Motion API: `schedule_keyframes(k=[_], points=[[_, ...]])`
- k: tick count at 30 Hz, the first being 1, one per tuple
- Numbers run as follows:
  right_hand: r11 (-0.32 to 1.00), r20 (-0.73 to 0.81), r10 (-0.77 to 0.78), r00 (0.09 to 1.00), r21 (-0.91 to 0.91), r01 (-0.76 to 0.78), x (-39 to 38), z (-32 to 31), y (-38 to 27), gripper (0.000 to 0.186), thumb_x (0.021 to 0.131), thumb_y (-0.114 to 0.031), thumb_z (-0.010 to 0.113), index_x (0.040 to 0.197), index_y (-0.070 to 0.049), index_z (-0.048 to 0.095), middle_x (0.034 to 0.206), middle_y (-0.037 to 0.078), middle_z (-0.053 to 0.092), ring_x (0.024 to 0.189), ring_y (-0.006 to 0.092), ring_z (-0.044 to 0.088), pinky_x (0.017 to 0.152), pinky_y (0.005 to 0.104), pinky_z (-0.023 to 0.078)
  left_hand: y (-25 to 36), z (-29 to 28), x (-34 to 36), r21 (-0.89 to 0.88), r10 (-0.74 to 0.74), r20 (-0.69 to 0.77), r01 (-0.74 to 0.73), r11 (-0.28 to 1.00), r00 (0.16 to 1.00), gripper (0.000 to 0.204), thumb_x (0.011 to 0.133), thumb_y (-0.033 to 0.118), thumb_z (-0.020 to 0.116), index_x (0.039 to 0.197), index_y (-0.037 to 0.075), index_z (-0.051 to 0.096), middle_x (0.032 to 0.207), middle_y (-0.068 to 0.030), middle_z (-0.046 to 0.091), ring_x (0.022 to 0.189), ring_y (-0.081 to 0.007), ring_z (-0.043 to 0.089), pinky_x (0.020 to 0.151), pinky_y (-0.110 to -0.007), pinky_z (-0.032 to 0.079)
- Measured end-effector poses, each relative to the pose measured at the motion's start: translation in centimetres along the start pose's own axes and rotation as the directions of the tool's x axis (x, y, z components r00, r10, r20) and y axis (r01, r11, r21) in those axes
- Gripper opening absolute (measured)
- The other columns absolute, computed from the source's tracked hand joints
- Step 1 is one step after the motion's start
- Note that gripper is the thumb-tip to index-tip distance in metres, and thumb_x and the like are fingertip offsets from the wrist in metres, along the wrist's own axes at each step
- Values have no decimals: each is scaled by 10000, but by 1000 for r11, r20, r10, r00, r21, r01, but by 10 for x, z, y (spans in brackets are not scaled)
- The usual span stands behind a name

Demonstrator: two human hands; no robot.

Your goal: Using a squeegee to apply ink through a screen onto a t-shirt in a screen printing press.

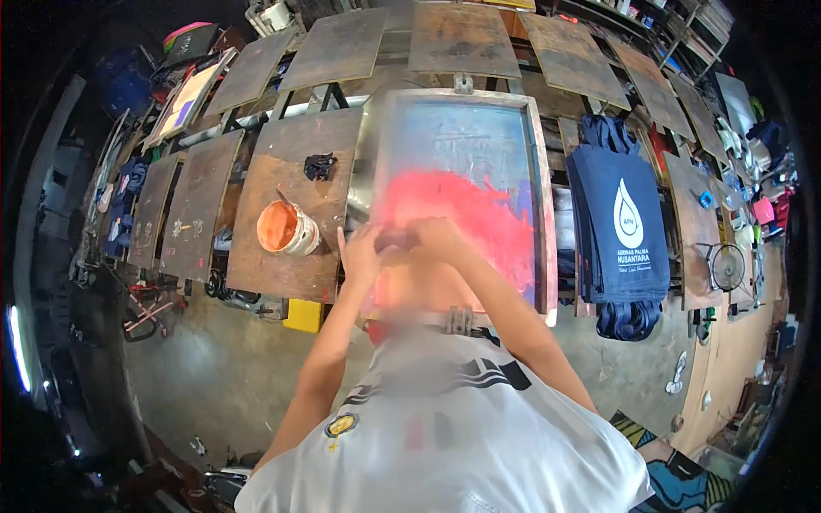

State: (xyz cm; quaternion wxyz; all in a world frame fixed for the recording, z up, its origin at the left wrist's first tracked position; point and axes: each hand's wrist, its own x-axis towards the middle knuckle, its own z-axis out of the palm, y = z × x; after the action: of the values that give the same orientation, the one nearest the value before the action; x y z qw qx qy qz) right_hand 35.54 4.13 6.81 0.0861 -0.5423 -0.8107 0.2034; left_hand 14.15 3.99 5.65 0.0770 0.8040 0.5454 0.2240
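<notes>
A wooden-framed printing screen [540, 205] lies in front of me, with wet red-pink ink [445, 201] spread over its mesh and blue showing at the far end. Both my hands are at the near part of the screen, on a brownish bar that looks like a squeegee [398, 243]; a blurred strip and my fingers hide much of it. My left hand [361, 252] grips its left end, some fingers pointing up. My right hand [436, 238] is closed over its right end. Left of the screen stands a white bucket of orange-red ink [286, 229] with a stick in it.
A crumpled black rag [320, 167] lies on the wooden board [295, 141] beyond the bucket. Navy tote bags [617, 222] with a white print are stacked right of the screen. More boards [464, 38] line the far side. A yellow container [303, 315] sits below the left board.
</notes>
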Motion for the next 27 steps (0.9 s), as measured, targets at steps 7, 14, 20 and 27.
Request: schedule_keyframes(k=[7,14,20,27], points=[[998,-116,58,992,29,-55,-17,-3,28,459,756,-445,718,1073,-122,641,1069,127,711,991,348,684,848,497,532,25,-5,38,-15,22,229,-19,1000,973,482,741,350,840,1151,136,705,1195,-76,699,1193,-251,613,1152,-622,246],[968,-1,244,970,-65,-243,-40,-32,33,496,788,-399,728,1167,-102,610,1129,143,697,1072,329,675,869,490,551,40,26,53,-233,164,127,-132,963,978,480,723,338,842,1135,134,706,1146,-65,703,1178,-252,614,1112,-568,307],[972,-57,224,973,-53,-227,-40,-19,8,472,790,-403,731,1141,-106,626,1097,134,700,1036,326,680,844,482,555,24,11,31,-131,179,78,-168,977,981,504,725,392,831,1157,165,706,1166,-53,707,1179,-243,622,1140,-588,272],[996,-86,92,992,-10,-93,-27,10,4,466,777,-404,732,1115,-101,628,1040,139,699,1005,321,687,853,473,561,11,-12,26,42,54,305,-70,997,951,505,746,422,813,1186,197,709,1168,-56,711,1187,-247,624,1190,-595,196]])
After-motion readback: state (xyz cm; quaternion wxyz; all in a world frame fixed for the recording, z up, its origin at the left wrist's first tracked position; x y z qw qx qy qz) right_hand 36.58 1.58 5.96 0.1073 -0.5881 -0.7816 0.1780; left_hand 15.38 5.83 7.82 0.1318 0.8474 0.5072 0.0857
